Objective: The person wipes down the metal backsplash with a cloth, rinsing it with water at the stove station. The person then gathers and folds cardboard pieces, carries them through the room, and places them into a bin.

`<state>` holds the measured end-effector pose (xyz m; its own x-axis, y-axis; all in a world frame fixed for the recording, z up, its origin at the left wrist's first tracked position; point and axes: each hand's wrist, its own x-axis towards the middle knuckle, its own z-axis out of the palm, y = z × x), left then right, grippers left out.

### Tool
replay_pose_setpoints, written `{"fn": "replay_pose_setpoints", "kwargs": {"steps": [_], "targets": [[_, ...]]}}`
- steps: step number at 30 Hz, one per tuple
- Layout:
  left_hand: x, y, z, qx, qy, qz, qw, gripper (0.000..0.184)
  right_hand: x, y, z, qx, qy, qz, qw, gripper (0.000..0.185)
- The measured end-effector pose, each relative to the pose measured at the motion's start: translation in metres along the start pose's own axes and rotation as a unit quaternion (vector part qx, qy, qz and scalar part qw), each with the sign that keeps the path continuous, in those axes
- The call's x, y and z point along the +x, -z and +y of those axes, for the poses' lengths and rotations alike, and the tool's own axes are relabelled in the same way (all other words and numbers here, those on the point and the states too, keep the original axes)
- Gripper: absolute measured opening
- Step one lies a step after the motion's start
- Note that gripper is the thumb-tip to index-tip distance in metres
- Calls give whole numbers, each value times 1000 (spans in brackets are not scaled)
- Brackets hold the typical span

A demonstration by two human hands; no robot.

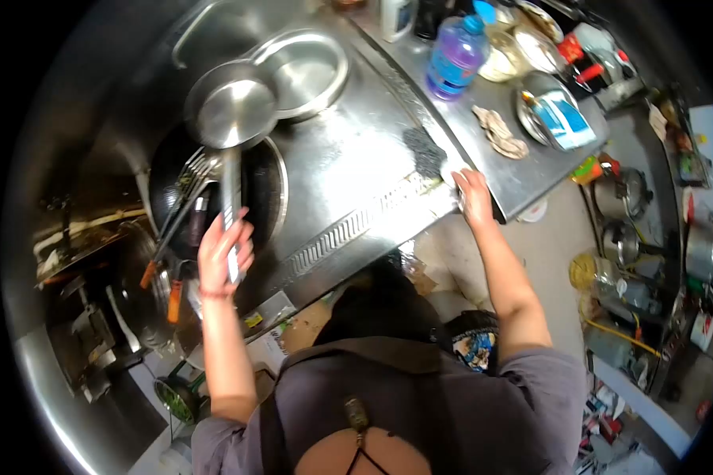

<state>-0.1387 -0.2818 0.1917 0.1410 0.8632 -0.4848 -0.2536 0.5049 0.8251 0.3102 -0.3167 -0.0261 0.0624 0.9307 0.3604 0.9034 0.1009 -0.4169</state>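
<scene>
My left hand (226, 252) is wrapped round the long handle of a steel ladle (234, 115). The ladle's wide round bowl is over the far side of a dark wok (271, 186) and overlaps a shallow steel basin (333, 83) behind it. At the counter's front edge, my right hand (474, 194) has its fingers bent against a small whitish thing (449, 172), too unclear to name. A dark grey scouring pad (425, 152) lies just beyond those fingers on the steel counter (348, 150).
Utensils with orange handles (174, 301) lean out of the wok toward me. On the right-hand counter are a purple liquid bottle (457, 57), a crumpled cloth (501, 133) and a bowl with a blue-white packet (562, 119). Pots (622, 194) stand on a shelf farther right.
</scene>
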Motion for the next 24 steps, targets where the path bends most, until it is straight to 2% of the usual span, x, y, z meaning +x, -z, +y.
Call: {"fn": "replay_pose_setpoints", "kwargs": {"steps": [1, 3, 4, 5, 6, 7, 9, 10, 11, 12, 13, 14, 15, 16, 17, 19, 20, 22, 24], "targets": [[23, -12, 9, 19, 3, -9, 1000, 26, -19, 9, -1, -38, 14, -1, 999, 41], [80, -28, 10, 148, -29, 14, 989, 24, -58, 10, 16, 39, -66, -2, 997, 38], [110, -35, 8, 251, -44, 56, 965, 24, -71, 23, 12, 64, -107, -2, 992, 34], [140, -37, 3, 353, -53, 97, 929, 24, -85, 35, 8, 62, -119, -22, 991, 33], [176, -31, -11, 492, -108, 137, 853, 26, -92, 49, 3, 66, -139, -47, 987, 33], [207, -28, -19, 616, -162, 174, 751, 28, -92, 60, -2, 67, -132, -48, 988, 33], [236, -44, -20, 663, -80, 208, 714, 32, -88, 75, -12, 96, -140, -76, 983, 34], [247, -46, -27, 685, -114, 220, 685, 25, -88, 79, -12, 94, -138, -78, 983, 34], [250, -54, -23, 682, -113, 221, 688, 25, -86, 81, -10, 95, -146, -73, 982, 35], [248, -64, -14, 566, -40, 162, 807, 19, -84, 84, -9, 98, -156, -69, 980, 36], [247, -69, -7, 430, 36, 99, 896, 16, -81, 87, -8, 100, -155, -72, 980, 36], [255, -67, -7, 268, 24, 72, 960, 17, -76, 91, -7, 110, -164, -78, 977, 36], [249, -75, 14, 94, 76, 44, 992, 12, -68, 93, -6, 119, -172, -82, 974, 36], [259, -66, 28, -135, 169, 12, 976, 12, -60, 95, -5, 122, -171, -80, 974, 36], [271, -58, 42, -356, 251, -22, 900, 13, -52, 97, -5, 132, -172, -78, 973, 36], [274, -62, 62, -479, 242, -82, 840, 18, -34, 104, -8, 142, -169, -76, 972, 36], [283, -56, 58, -465, 127, -158, 862, 14, -18, 107, -12, 155, -158, -59, 974, 35], [292, -59, 78, -566, 157, -150, 795, 16, 18, 107, -23, 189, -152, -40, 969, 33], [292, -61, 85, -610, 139, -178, 759, 16, 43, 100, -22, 181, -95, -30, 978, 32]]}}
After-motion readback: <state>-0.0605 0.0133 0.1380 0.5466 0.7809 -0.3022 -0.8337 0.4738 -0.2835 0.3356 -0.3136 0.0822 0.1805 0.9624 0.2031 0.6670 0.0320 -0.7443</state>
